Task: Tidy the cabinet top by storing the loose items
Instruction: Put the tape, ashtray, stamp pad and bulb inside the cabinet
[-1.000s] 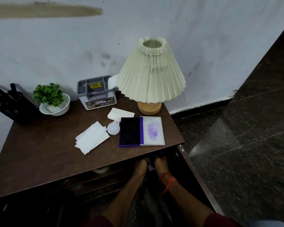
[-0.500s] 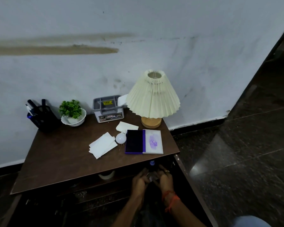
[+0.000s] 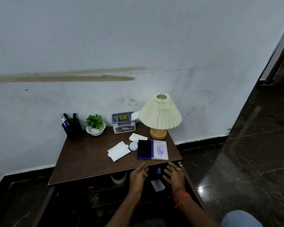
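Both our hands, left hand [image 3: 138, 175] and right hand [image 3: 173, 175], hover open-palmed and empty at the drawer [image 3: 156, 181]. We judge the stamp pad [image 3: 152, 149], at twelve o'clock, wants closing next.

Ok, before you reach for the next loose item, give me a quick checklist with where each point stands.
1. Left hand free: ok, open, holding nothing.
2. Right hand free: ok, open.
3. Drawer open: ok; small blue-capped bottle stands between the hands.
4. Stamp pad shut for storing: not ok, lid open.
5. Bulb steady: cannot tell.
6. Papers stacked: not ok, fanned.
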`<state>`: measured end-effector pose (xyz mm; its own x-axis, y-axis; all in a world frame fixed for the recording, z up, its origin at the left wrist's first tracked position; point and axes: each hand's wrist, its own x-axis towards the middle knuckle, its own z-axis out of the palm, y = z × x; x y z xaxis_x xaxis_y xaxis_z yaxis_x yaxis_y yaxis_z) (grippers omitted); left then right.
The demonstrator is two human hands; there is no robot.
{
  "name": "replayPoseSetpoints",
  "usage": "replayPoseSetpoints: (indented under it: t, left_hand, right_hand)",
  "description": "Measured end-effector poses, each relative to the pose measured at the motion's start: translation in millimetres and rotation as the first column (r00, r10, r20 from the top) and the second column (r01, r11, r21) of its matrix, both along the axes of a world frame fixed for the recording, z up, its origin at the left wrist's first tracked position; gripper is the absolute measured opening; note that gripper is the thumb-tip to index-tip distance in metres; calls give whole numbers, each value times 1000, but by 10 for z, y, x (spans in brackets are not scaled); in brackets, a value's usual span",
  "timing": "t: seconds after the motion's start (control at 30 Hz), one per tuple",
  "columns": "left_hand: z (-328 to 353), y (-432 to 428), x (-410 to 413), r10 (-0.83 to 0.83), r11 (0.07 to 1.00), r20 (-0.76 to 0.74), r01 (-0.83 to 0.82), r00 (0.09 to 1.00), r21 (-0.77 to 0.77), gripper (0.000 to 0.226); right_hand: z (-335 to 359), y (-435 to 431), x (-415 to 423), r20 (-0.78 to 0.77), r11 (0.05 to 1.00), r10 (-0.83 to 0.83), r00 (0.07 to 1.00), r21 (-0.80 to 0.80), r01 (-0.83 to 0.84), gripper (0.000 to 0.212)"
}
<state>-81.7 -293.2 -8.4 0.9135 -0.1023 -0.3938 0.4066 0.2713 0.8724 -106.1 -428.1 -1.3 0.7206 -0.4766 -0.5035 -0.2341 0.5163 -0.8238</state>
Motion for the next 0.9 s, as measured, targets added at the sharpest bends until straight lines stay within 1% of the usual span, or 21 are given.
replayPoseSetpoints:
  t: [0.13, 0.4, 0.6, 0.7, 0.8, 0.9]
  left_hand:
    - [99, 94, 91, -3, 998, 59, -1, 998, 67, 63]
    - [267, 180, 194, -34, 969, 148, -4, 988, 247, 65]
    - [293, 151, 272, -94, 952, 95, 61, 991, 298, 65]
    - [227, 112, 327, -125, 943, 135, 75, 983, 325, 59]
    - [256, 71, 367, -136, 930, 132, 80, 982, 359, 60]
    - [245, 46, 382, -139, 934, 150, 79, 979, 350, 61]
  right_hand:
    - [208, -79, 30, 20, 999, -4, 1000, 37, 3, 36]
    - [350, -164, 89, -3, 997, 40, 999, 72, -40, 40]
    - [338, -165, 172, -58, 997, 59, 997, 62, -55, 41]
    - [305, -202, 225, -66, 997, 53, 996, 68, -48, 40]
    - [244, -257, 298, -69, 997, 54, 996, 62, -49, 40]
    - [203, -272, 317, -71, 996, 58, 996, 70, -53, 39]
